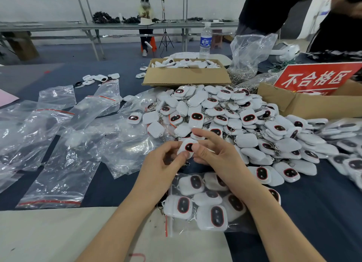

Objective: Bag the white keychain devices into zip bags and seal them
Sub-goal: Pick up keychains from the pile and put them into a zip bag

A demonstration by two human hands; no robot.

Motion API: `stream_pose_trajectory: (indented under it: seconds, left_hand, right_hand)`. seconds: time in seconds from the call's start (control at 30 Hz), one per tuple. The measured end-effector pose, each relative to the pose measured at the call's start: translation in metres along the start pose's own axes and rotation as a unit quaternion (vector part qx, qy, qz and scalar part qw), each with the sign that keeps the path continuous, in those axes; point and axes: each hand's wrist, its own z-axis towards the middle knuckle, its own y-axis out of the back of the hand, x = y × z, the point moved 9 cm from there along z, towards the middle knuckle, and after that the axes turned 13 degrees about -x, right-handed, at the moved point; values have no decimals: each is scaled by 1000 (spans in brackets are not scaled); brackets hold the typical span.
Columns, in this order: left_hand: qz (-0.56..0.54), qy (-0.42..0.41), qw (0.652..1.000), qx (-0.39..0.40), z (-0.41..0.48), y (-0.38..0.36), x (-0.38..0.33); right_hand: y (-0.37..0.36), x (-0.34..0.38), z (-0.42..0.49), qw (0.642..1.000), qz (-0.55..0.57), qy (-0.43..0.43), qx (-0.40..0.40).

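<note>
Both my hands hold one white keychain device (187, 146) with a dark oval face, just above the table's middle. My left hand (166, 163) pinches it from the left with thumb and fingers. My right hand (213, 154) grips it from the right, thumb on its face and index finger stretched out over it. Under my forearms lies a zip bag (205, 201) filled with several devices. A big heap of loose devices (235, 120) spreads behind and to the right. Empty zip bags (64, 144) with red seal lines lie scattered on the left.
An open cardboard box (186, 75) of devices stands behind the heap, a water bottle (205, 40) beyond it. At right a second box (305, 103) carries a red sign (317, 79). A clear bag of metal rings (248, 56) and a person in black (274, 7) are at the far right.
</note>
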Motion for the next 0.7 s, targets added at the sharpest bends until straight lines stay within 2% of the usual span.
stream_pose_trajectory:
  seconds: [0.23, 0.5, 0.7]
  left_hand:
    - [42, -43, 998, -26, 0, 2, -5]
    - [106, -152, 982, -38, -5, 4, -20]
    - [107, -156, 981, -44, -6, 5, -21]
  right_hand:
    - [-1, 3, 0, 1000, 11, 7, 6]
    - [-7, 3, -5, 998, -12, 21, 53]
    - [-6, 3, -6, 998, -12, 22, 50]
